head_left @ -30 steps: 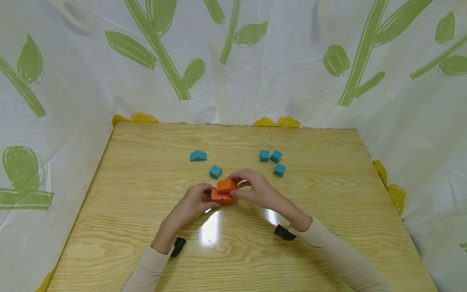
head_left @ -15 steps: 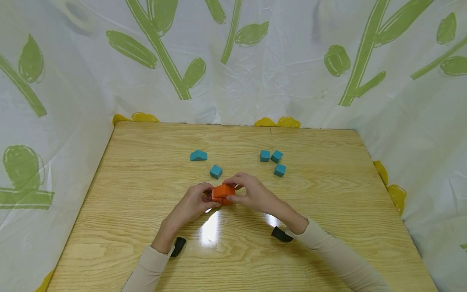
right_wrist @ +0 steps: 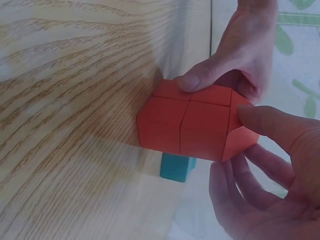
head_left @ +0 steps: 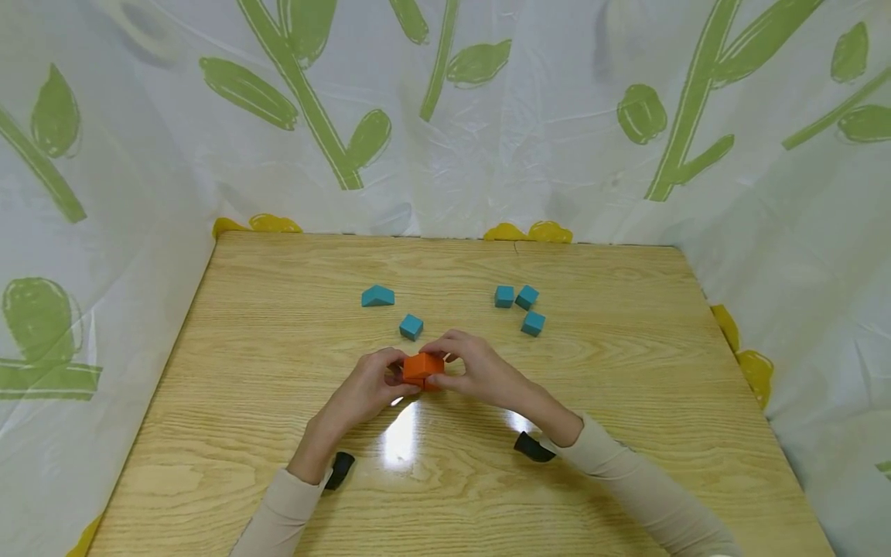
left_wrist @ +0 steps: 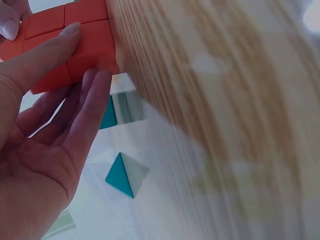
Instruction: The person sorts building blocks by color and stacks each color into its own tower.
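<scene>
Red-orange cubes (right_wrist: 160,120) stand pressed together as a small stack on the table. On top of them sits an orange roof-shaped block (head_left: 421,364) with sloping faces. My left hand (head_left: 372,383) grips the cubes from the left; in the left wrist view its thumb (left_wrist: 70,32) lies on one side and the fingers on the other. From the right, my right hand (head_left: 480,375) pinches the roof-shaped block between its thumb (right_wrist: 250,117) and fingers. That block lies against the cubes with its edges close to theirs. The cubes' left side is partly hidden by the left hand.
Just behind the stack lies a single blue cube (head_left: 411,327). A blue roof-shaped block (head_left: 378,296) is farther back on the left. Three more blue cubes (head_left: 527,298) are grouped at the back right. White leaf-patterned cloth (head_left: 543,139) walls in the wooden table (head_left: 278,309).
My right hand has brought the orange roof-shaped block left and down onto the cubes and straightened it over them. The left hand has stayed on the cubes.
</scene>
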`<state>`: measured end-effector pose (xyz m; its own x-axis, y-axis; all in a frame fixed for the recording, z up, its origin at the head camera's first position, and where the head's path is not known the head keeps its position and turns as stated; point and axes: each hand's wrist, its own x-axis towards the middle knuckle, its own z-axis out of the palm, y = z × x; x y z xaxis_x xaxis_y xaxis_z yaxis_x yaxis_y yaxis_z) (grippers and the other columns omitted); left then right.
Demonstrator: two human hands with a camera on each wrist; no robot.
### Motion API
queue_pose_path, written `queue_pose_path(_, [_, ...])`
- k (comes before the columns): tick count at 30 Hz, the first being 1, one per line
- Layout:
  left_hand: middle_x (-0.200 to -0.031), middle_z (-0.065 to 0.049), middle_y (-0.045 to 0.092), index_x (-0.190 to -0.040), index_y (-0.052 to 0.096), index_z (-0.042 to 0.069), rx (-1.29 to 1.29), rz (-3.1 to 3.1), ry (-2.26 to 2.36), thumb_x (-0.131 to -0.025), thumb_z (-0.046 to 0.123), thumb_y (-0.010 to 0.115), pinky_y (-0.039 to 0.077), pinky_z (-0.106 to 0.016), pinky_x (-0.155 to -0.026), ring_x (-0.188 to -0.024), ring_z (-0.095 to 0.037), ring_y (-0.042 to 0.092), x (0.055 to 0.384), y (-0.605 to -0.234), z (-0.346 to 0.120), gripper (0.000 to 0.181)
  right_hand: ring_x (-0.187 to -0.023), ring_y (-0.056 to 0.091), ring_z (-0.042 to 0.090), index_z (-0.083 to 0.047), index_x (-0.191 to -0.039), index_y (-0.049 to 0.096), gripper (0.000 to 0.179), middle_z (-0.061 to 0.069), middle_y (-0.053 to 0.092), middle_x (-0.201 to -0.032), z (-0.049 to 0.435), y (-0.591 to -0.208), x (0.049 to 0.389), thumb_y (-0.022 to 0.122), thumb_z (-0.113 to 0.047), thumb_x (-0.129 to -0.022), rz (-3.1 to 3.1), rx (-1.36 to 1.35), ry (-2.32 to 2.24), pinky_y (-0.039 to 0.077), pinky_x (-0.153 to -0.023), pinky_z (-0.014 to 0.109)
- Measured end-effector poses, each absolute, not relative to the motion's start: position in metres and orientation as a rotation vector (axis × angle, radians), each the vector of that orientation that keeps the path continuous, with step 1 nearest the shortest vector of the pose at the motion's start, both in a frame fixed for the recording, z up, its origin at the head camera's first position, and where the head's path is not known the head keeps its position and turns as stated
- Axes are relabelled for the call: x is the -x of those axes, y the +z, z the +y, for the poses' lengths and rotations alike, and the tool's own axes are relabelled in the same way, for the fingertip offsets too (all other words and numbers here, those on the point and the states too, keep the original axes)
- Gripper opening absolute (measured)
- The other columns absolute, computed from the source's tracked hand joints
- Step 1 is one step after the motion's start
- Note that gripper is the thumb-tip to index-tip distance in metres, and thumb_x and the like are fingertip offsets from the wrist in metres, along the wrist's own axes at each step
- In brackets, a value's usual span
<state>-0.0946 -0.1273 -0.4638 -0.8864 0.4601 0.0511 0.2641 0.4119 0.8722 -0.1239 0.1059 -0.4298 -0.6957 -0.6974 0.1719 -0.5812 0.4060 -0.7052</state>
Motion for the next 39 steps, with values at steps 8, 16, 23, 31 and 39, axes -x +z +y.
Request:
queue_pose_path(8, [-0.107, -0.012, 0.069, -0.114, 0.068, -0.002, -0.68, 2.499, 1.422, -0.088, 0.0, 0.08, 0.061, -0.032, -0.079, -0.092, -0.024, 0.069, 0.095, -0.463, -0.127, 0.029, -0.1, 0.065, 0.02, -0.002, -0.124, 0.07, 0.035, 0.009, 0.068, -0.114, 0.106, -0.427, 0.122, 0.079, -0.007, -0.091, 2.483, 1.132, -1.176, 0.058, -0.088, 0.038])
queue_pose_path(16, [-0.112, -0.004, 0.069, -0.124, 0.066, 0.004, -0.712, 2.577, 1.367, -0.084, 0.009, 0.086, 0.057, -0.036, -0.083, -0.095, -0.021, 0.064, 0.094, -0.46, -0.124, 0.045, -0.106, 0.064, 0.021, -0.001, -0.129, 0.066, 0.044, 0.009, 0.067, -0.119, 0.108, -0.429, 0.122, 0.081, -0.015, -0.091, 2.482, 1.148, -1.183, 0.056, -0.092, 0.037])
queue_pose_path(23, [-0.126, -0.014, 0.067, -0.131, 0.063, -0.001, -0.752, 2.687, 1.302, -0.081, 0.014, 0.09, 0.053, -0.049, -0.098, -0.116, -0.031, 0.062, 0.091, -0.447, -0.121, 0.059, -0.11, 0.063, 0.025, 0.001, -0.128, 0.065, 0.043, 0.012, 0.067, -0.122, 0.112, -0.428, 0.12, 0.081, -0.014, -0.091, 2.471, 1.187, -1.28, 0.056, -0.094, 0.039])
queue_pose_path(31, [-0.129, -0.018, 0.065, -0.131, 0.062, -0.006, -0.814, 2.783, 1.285, -0.083, 0.017, 0.088, 0.051, -0.049, -0.101, -0.122, -0.036, 0.059, 0.085, -0.426, -0.119, 0.059, -0.111, 0.065, 0.031, 0.0, -0.124, 0.065, 0.036, 0.013, 0.068, -0.119, 0.122, -0.421, 0.118, 0.079, -0.01, -0.093, 2.448, 1.182, -1.407, 0.055, -0.095, 0.036])
queue_pose_path(39, [-0.127, -0.012, 0.065, -0.128, 0.065, -0.001, -0.883, 2.849, 1.323, -0.086, 0.01, 0.085, 0.052, -0.046, -0.101, -0.124, -0.032, 0.059, 0.083, -0.41, -0.111, 0.048, -0.11, 0.065, 0.028, -0.007, -0.124, 0.066, 0.03, 0.001, 0.068, -0.119, 0.139, -0.415, 0.114, 0.075, -0.013, -0.096, 2.482, 1.136, -1.426, 0.055, -0.094, 0.035])
